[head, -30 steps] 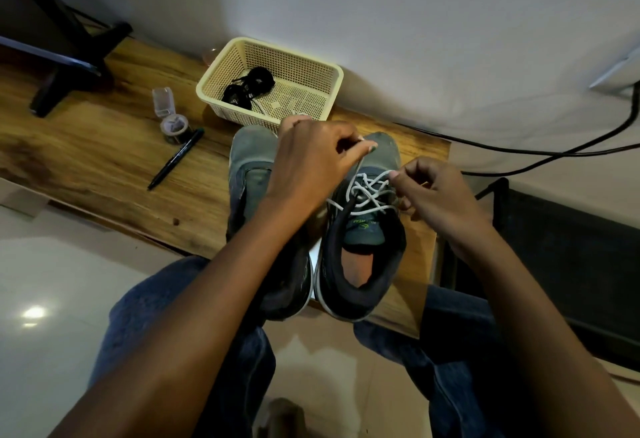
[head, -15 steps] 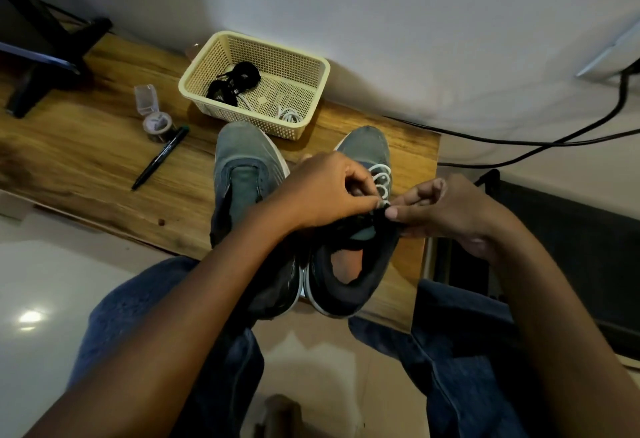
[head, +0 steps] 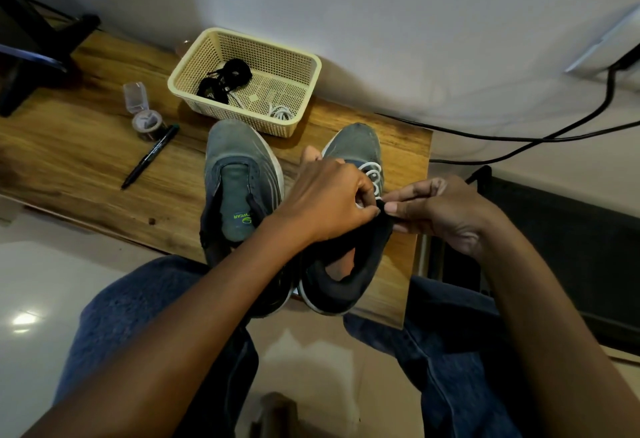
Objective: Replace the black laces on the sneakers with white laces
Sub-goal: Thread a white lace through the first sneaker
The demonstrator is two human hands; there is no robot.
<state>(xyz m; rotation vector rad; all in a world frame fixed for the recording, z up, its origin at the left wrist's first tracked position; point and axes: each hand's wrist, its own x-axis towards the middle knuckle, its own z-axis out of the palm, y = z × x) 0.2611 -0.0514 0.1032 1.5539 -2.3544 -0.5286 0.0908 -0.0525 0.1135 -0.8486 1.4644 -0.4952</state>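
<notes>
Two grey sneakers stood side by side near the front edge of the wooden desk, heels overhanging it toward the person's knees. The left sneaker carried no lace, its tongue bare. The right sneaker had a white lace threaded through its lower eyelets. The left hand reached across over this shoe, fingers curled and pinching the white lace at the top of the tongue. The right hand met it there, thumb and forefinger pressed together on the shoe's dark collar edge; whether they also held lace could not be told. At the desk's back edge sat a cream basket holding the black laces and another white lace. A black marker and a tape roll lay toward the left.
</notes>
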